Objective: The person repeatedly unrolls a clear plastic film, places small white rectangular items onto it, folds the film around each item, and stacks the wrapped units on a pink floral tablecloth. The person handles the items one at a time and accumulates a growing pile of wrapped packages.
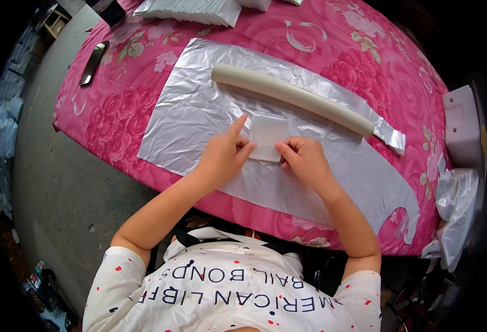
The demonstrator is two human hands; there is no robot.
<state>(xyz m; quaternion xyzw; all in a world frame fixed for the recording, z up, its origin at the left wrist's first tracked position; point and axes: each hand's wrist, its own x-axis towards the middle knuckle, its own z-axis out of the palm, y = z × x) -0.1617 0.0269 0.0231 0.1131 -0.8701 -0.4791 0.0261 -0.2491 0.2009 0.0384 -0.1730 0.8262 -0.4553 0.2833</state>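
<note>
A small whitish, translucent packet (269, 137), flat and rectangular, is between my two hands over a large silvery plastic bag (199, 105). My right hand (304, 160) pinches the packet's right edge between thumb and fingers. At its left edge is my left hand (225, 155), the index finger stretched forward and the thumb out toward the packet; its other fingers are curled. Whether the left thumb presses on the packet is hard to tell. Beyond both hands a long beige tube (293, 98) lies slantwise on the bag. The bag has a cut-out handle hole near its right end.
Under everything spreads a pink floral tablecloth (116, 127). Stacks of folded silvery bags (191, 12) lie at the far edge. A dark phone-like object (93, 62) is at the left. A white box (463, 124) and crumpled clear plastic (456, 202) are at the right edge.
</note>
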